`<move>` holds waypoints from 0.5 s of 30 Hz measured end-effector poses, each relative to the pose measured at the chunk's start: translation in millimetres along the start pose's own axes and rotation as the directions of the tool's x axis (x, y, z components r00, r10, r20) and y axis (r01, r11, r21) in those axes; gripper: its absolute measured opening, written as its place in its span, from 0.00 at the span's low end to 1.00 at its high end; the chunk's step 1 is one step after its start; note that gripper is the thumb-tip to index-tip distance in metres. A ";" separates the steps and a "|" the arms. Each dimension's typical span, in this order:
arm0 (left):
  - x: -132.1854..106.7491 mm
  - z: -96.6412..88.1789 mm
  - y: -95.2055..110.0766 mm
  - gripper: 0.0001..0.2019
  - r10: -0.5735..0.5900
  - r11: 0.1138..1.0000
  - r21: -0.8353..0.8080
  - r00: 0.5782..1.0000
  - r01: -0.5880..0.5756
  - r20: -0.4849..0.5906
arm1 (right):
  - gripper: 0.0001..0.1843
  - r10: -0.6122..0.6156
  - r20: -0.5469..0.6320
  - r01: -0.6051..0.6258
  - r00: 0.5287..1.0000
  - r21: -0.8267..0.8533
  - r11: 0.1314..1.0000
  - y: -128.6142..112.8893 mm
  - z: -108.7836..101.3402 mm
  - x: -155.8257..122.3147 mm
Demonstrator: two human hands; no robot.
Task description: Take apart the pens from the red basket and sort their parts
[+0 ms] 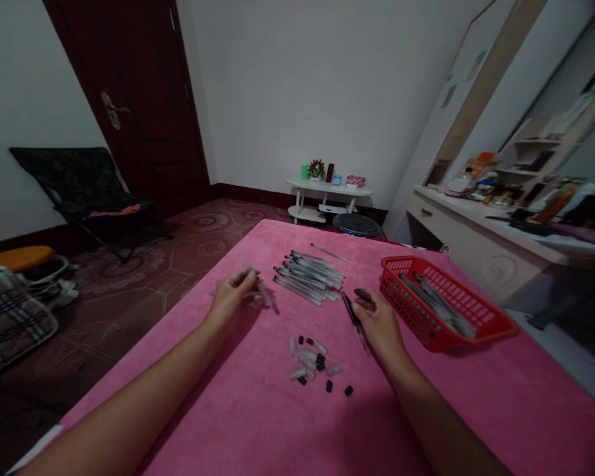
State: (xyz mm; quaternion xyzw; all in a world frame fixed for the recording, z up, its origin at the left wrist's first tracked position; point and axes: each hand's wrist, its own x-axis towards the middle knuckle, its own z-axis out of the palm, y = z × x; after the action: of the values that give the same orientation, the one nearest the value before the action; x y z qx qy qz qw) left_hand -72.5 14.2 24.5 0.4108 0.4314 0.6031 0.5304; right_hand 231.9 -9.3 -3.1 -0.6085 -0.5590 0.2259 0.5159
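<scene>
My left hand [235,291] is closed, thumb and fingers pinching a clear pen barrel [266,295] that is smeared by motion. My right hand [381,325] is closed on a slim dark pen [352,309], which sticks out past the thumb; its lower end is blurred. Between the hands lies a pile of clear pens with dark tips [307,276], roughly side by side. A single pen [328,252] rests behind that pile. Nearer to me, clear caps [308,358] and small black plugs [329,386] are scattered on the pink cloth.
A red plastic basket [411,317] with several pens inside stands right of my right hand. The pink-covered table [238,410] reaches toward a black round stool [357,225]. A cluttered white dresser [480,244] is at the right, a folding chair [79,185] at the left.
</scene>
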 end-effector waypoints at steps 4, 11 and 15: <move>-1.5 -29.9 24.2 0.11 0.364 0.695 0.603 0.915 -0.392 0.176 | 0.19 -0.039 -0.027 0.038 0.999 -0.024 0.999 -4.7 -0.7 0.0; -10.1 -55.2 29.2 0.11 0.140 -0.107 0.737 0.724 -0.667 0.676 | 0.12 -0.178 0.014 0.179 0.984 -0.115 0.977 -12.5 3.5 -6.1; -9.9 -57.4 20.0 0.13 0.156 -0.036 0.741 0.729 -0.671 0.667 | 0.11 -0.200 0.035 0.203 0.979 -0.140 0.969 -19.5 5.1 -10.9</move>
State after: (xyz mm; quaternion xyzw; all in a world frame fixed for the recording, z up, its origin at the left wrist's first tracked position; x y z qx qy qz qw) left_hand -131.9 -1.9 26.5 0.8713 0.4460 0.2043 -0.0158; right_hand 215.9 -20.4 8.9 -0.5817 -0.6381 0.1380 0.4853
